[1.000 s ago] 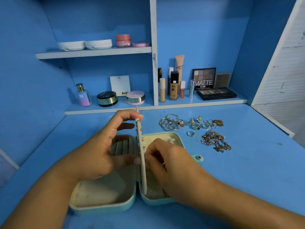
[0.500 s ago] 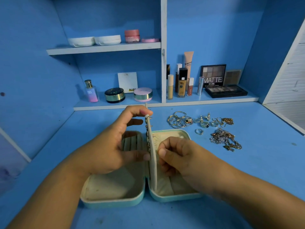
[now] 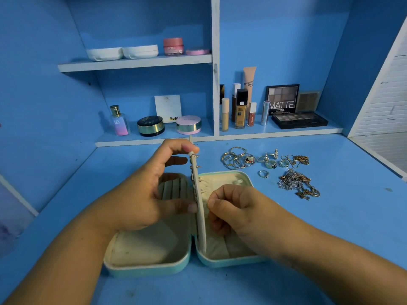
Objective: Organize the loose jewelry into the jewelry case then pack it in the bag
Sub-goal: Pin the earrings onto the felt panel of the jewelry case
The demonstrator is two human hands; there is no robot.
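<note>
Jewelry case, open on bench: left hand pinches upright divider panel, right hand curled at its face, pinching something too small to identify; rings and chains lie loose alongside, bag unseen, so most sorting remains.
</note>
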